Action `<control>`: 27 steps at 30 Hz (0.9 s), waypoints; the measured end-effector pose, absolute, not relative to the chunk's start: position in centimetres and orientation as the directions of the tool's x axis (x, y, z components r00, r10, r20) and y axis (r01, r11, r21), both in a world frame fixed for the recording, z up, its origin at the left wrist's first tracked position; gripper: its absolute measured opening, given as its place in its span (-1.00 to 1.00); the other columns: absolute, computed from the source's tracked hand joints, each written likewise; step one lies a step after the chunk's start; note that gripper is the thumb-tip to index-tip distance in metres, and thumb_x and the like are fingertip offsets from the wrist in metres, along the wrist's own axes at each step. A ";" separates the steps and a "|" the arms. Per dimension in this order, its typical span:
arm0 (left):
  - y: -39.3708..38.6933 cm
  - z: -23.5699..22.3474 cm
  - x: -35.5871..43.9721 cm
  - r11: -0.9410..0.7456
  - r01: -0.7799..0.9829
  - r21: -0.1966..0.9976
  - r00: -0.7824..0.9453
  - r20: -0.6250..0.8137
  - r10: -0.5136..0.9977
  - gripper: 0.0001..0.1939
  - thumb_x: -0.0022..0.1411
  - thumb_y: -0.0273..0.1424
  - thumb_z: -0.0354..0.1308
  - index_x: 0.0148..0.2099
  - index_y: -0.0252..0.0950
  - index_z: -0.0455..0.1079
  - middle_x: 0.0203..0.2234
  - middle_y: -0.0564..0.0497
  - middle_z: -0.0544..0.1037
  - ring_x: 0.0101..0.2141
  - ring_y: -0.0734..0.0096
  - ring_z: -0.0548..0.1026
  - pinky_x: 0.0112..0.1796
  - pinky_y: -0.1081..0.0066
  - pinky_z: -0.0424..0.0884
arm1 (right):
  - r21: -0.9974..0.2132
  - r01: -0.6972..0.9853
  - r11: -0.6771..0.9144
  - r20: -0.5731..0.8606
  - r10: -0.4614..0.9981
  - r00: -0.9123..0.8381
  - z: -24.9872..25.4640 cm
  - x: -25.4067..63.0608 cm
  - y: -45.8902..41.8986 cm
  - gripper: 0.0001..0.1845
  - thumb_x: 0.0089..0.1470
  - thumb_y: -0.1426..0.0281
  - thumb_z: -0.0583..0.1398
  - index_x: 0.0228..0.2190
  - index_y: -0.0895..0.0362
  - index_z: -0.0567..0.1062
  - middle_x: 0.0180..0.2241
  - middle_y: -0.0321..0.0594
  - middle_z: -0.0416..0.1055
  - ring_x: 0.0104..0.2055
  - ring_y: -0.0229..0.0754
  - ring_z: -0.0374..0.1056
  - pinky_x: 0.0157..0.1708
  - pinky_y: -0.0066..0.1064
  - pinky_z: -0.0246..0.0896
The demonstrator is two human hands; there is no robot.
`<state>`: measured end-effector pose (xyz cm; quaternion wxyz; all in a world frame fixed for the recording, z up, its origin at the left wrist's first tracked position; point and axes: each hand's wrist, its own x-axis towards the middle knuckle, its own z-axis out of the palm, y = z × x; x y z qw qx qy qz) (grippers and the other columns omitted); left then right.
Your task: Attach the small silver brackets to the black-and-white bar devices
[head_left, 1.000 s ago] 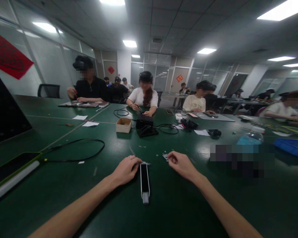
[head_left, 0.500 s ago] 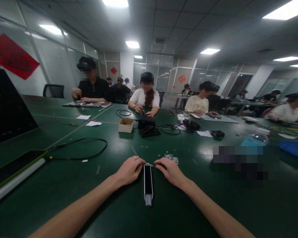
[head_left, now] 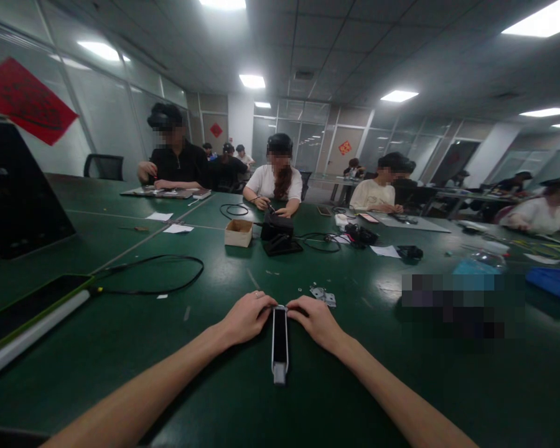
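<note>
A long narrow black device with a white frame [head_left: 279, 342] lies on the green table [head_left: 121, 348], pointing away from me. My left hand [head_left: 245, 317] is curled against the left side of its far end, a ring on one finger. My right hand [head_left: 316, 320] is curled against the right side of the same end. Both hands pinch the far end of the device. A small metal bracket [head_left: 323, 294] with tiny loose parts lies just beyond my right hand.
A black cable [head_left: 168, 274] loops at the left, running to a green-edged flat device [head_left: 28, 311]. Farther off stand a cardboard box [head_left: 238, 233], a black unit [head_left: 278, 234] and a blue tray [head_left: 553, 281]. Several people sit across the table.
My right hand left the small metal bracket and came left to the far end of the narrow device. My left hand stayed at that end.
</note>
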<state>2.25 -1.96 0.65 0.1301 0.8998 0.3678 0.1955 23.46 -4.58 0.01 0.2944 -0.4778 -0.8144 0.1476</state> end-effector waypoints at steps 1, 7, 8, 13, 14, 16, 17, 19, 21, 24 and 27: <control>-2.0 0.7 2.3 -0.696 0.610 0.378 0.654 0.255 0.712 -0.75 0.25 -0.54 -0.04 -0.09 -0.30 0.40 -0.25 -0.07 0.50 -0.21 0.31 0.44 -0.16 0.33 0.37 | -0.515 0.692 0.506 0.344 0.861 -0.374 -0.1 23.5 -4.5 -0.84 0.15 0.36 0.14 -0.28 0.11 0.53 -0.31 -0.22 0.49 -0.24 -0.20 0.39 -0.19 -0.37 0.28; -2.1 0.9 2.4 -0.695 0.617 0.370 0.651 0.256 0.714 -0.75 0.25 -0.53 -0.04 -0.09 -0.30 0.40 -0.24 -0.07 0.51 -0.21 0.30 0.44 -0.15 0.31 0.37 | -0.458 0.689 0.562 0.337 0.827 -0.450 -0.3 24.1 -4.2 -0.80 0.16 0.34 0.15 -0.19 0.12 0.49 -0.25 -0.20 0.47 -0.18 -0.18 0.36 -0.14 -0.35 0.26; -2.1 0.9 2.4 -0.695 0.616 0.369 0.653 0.253 0.713 -0.75 0.25 -0.53 -0.04 -0.09 -0.31 0.40 -0.24 -0.07 0.51 -0.21 0.29 0.44 -0.15 0.30 0.37 | -0.443 0.696 0.565 0.324 0.825 -0.464 -0.2 24.3 -4.2 -0.79 0.15 0.34 0.16 -0.17 0.12 0.48 -0.23 -0.19 0.46 -0.16 -0.17 0.36 -0.12 -0.34 0.25; -1.9 0.8 2.3 -0.704 0.601 0.379 0.668 0.246 0.702 -0.76 0.24 -0.54 -0.02 -0.10 -0.30 0.40 -0.23 -0.05 0.52 -0.18 0.29 0.45 -0.11 0.29 0.36 | -0.323 0.757 0.568 0.275 0.822 -0.499 0.9 25.6 -4.4 -0.70 0.13 0.29 0.18 -0.11 0.15 0.44 -0.15 -0.12 0.43 -0.10 -0.13 0.33 -0.09 -0.30 0.23; -1.8 0.8 2.2 -0.705 0.599 0.380 0.668 0.249 0.702 -0.77 0.25 -0.53 -0.02 -0.09 -0.30 0.39 -0.22 -0.05 0.52 -0.18 0.29 0.45 -0.11 0.28 0.36 | -0.291 0.775 0.561 0.284 0.824 -0.489 1.4 26.0 -4.5 -0.69 0.13 0.27 0.17 -0.11 0.15 0.44 -0.15 -0.11 0.43 -0.10 -0.13 0.33 -0.09 -0.29 0.22; -1.7 0.7 2.2 -0.708 0.593 0.383 0.668 0.256 0.699 -0.77 0.26 -0.51 -0.02 -0.09 -0.29 0.39 -0.21 -0.05 0.51 -0.17 0.28 0.45 -0.11 0.27 0.36 | -0.229 0.835 0.501 0.334 0.846 -0.415 2.5 27.1 -4.5 -0.69 0.15 0.24 0.14 -0.13 0.15 0.44 -0.15 -0.11 0.44 -0.11 -0.12 0.33 -0.10 -0.28 0.20; -1.6 0.6 2.1 -0.708 0.591 0.387 0.669 0.256 0.698 -0.77 0.26 -0.51 -0.03 -0.08 -0.29 0.39 -0.21 -0.05 0.51 -0.17 0.28 0.45 -0.11 0.27 0.36 | -0.205 0.877 0.435 0.370 0.864 -0.342 3.1 27.8 -4.4 -0.70 0.17 0.25 0.11 -0.14 0.16 0.45 -0.17 -0.10 0.44 -0.13 -0.11 0.33 -0.11 -0.28 0.18; -1.5 0.6 2.1 -0.708 0.587 0.393 0.672 0.250 0.697 -0.77 0.26 -0.50 -0.03 -0.08 -0.28 0.39 -0.21 -0.05 0.51 -0.18 0.28 0.45 -0.12 0.28 0.37 | -0.182 0.958 0.222 0.438 0.891 -0.124 4.1 29.8 -4.3 -0.71 0.19 0.28 0.06 -0.19 0.19 0.45 -0.22 -0.07 0.46 -0.15 -0.08 0.34 -0.12 -0.25 0.15; -1.5 0.7 2.0 -0.704 0.588 0.399 0.674 0.239 0.699 -0.77 0.26 -0.49 -0.03 -0.08 -0.29 0.39 -0.21 -0.05 0.51 -0.18 0.28 0.45 -0.12 0.28 0.37 | -0.200 0.978 -0.061 0.447 0.882 0.146 4.6 32.4 -4.1 -0.70 0.20 0.29 0.01 -0.25 0.19 0.46 -0.26 -0.06 0.47 -0.17 -0.05 0.36 -0.10 -0.19 0.11; -1.4 0.8 2.0 -0.697 0.591 0.407 0.674 0.226 0.703 -0.76 0.26 -0.48 -0.03 -0.08 -0.29 0.39 -0.20 -0.06 0.51 -0.18 0.28 0.45 -0.12 0.26 0.38 | -0.216 0.885 -0.413 0.322 0.825 0.464 4.3 36.6 -4.2 -0.61 0.20 0.25 -0.05 -0.33 0.19 0.49 -0.32 0.00 0.48 -0.18 0.05 0.39 -0.02 0.03 -0.01; -1.5 0.9 2.0 -0.701 0.586 0.408 0.680 0.224 0.698 -0.76 0.26 -0.49 -0.04 -0.08 -0.29 0.39 -0.20 -0.05 0.51 -0.17 0.28 0.45 -0.11 0.26 0.38 | -0.239 0.777 -0.582 0.232 0.743 0.627 3.6 39.8 -4.5 -0.56 0.18 0.19 -0.04 -0.32 0.18 0.53 -0.29 0.08 0.47 -0.12 0.18 0.37 0.02 0.27 -0.20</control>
